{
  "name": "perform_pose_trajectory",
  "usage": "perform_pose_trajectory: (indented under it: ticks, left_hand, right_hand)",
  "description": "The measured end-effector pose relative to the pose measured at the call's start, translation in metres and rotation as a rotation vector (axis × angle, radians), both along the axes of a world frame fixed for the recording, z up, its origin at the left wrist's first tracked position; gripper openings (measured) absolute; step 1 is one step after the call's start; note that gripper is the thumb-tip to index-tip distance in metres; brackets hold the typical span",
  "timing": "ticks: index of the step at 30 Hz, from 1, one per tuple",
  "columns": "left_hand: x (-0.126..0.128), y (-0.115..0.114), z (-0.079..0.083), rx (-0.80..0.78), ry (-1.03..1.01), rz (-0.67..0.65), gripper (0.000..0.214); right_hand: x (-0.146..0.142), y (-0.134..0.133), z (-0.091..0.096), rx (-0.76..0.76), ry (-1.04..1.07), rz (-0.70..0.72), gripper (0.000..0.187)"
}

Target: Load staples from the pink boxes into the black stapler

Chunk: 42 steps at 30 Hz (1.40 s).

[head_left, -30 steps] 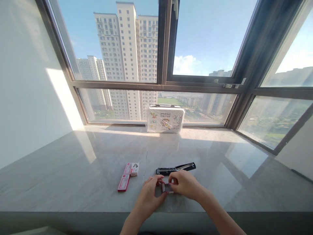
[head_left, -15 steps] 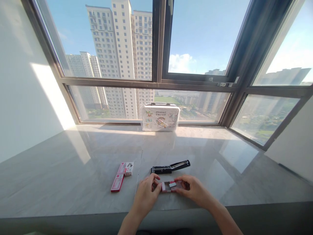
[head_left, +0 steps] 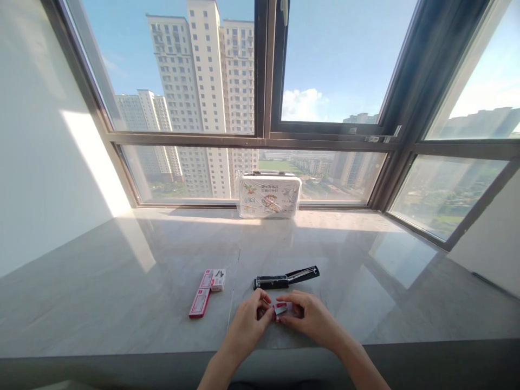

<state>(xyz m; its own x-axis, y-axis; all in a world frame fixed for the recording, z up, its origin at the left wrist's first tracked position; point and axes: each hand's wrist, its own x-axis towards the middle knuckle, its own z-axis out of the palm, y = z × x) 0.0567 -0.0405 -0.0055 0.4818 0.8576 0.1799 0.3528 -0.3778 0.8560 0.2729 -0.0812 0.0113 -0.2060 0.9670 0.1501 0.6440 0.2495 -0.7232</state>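
Note:
A small red-and-white staple box (head_left: 279,309) with a silvery-grey block of staples showing at its top is between my two hands. My left hand (head_left: 252,319) pinches its left end with thumb and fingers. On the other side, my right hand (head_left: 309,315) grips it between thumb and forefinger. My fingers cover much of the box. Just beyond them a black stapler (head_left: 271,282) lies opened out, its top arm slanting up to the right.
Left of my hands, two flat pink-and-white boxes (head_left: 199,303) lie end to end, beside a small white box (head_left: 218,279) with a stapler picture. A plastic-wrapped white case (head_left: 270,196) stands against the window. The marble sill (head_left: 134,303) has a front edge near my forearms.
My hands have come closer together, and less of the box shows between them. The view has shifted slightly; the stapler and the other boxes have stayed put.

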Motion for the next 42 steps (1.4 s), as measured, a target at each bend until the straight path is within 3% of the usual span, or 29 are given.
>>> perform_pose_trajectory:
  ticks: [6,10,13,16,18,21,27,33,42]
  left_hand:
    - [0.002,-0.005,-0.001,0.12,0.092,0.034,0.019]
    - [0.001,-0.007,0.0,0.143,0.074,0.043,0.016]
    - [-0.004,0.004,-0.001,0.181,0.073,0.178,0.015]
    - [-0.013,0.025,0.0,0.254,0.174,0.352,0.031]
    - [-0.018,0.038,0.0,0.267,0.251,0.33,0.04]
    - [-0.022,0.05,0.001,0.264,0.291,0.239,0.033]
    - [-0.022,0.052,-0.004,0.27,0.295,0.223,0.031]
    - [-0.024,0.053,-0.005,0.271,0.277,0.225,0.03]
    - [-0.024,0.05,-0.002,0.268,0.26,0.228,0.029]
  right_hand:
    - [-0.003,-0.003,0.004,-0.013,0.02,0.038,0.035]
    - [-0.009,-0.002,0.001,-0.011,-0.02,-0.017,0.029]
    - [-0.012,-0.001,-0.002,-0.039,-0.035,-0.071,0.029]
    - [-0.012,0.005,0.0,-0.027,-0.047,-0.097,0.029]
    - [-0.013,0.016,0.004,0.024,-0.058,-0.122,0.029]
    - [-0.016,0.04,0.013,0.099,-0.103,-0.15,0.029]
    - [-0.024,0.078,0.017,0.09,-0.15,-0.065,0.022]
    - [-0.03,0.08,0.012,0.081,-0.155,-0.037,0.027]
    - [-0.033,0.082,0.019,0.073,-0.183,-0.015,0.026]
